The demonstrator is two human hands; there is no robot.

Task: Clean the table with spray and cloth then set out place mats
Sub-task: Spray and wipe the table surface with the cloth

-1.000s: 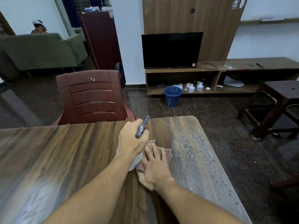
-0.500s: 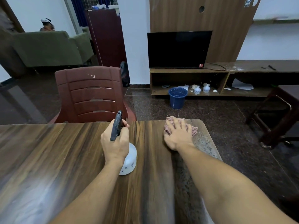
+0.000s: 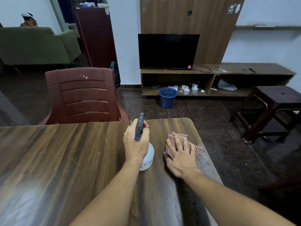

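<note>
My left hand grips the neck of a white spray bottle with a dark trigger head, standing on the wooden table. To its right, my right hand lies flat with spread fingers on a red-and-white checked cloth, pressing it onto the tabletop near the right edge. Wet droplets cover the table strip beside and behind the cloth. No place mats are in view.
A maroon plastic chair stands at the table's far side. Beyond it sit a blue bucket on the floor, a TV on a low wooden unit, and a dark wooden stool at right. A green sofa is at back left.
My right hand slid the cloth from the table's far right corner back toward me along the right edge. The left hand with the bottle shifted right, closer to the cloth.
</note>
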